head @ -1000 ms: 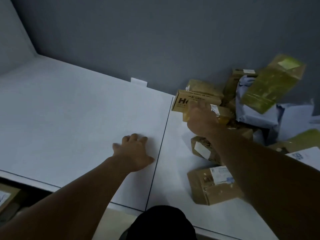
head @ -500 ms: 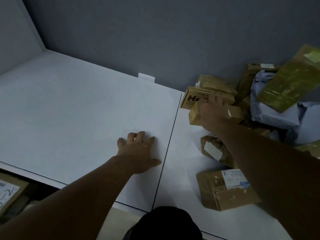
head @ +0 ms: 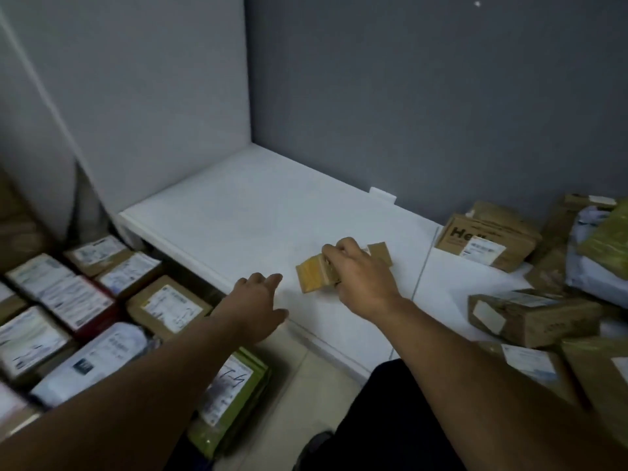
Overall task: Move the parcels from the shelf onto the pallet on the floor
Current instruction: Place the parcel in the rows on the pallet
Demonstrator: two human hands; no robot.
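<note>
On my remote feed, one carry is under way. The right hand [head: 360, 280] grips a small tan box [head: 314, 275], fingers curled over its top, low over the white shelf [head: 238, 205] near its front edge. I cannot tell whether the box touches the shelf. The left hand [head: 260, 297] is open with fingers straight, at the shelf's front lip, holding nothing.

I judge the next move to be a swing left and down to the parcels [head: 170, 304] packed on the floor [head: 306, 385], setting the box in a gap or on top. The pallet is hidden beneath them.

I count eight labelled parcels there in plain view, with more cut off at the frame's edge. On the shelf's right side lies a heap [head: 533, 314] of at least seven. They overlap, so I cannot give an exact count.
</note>
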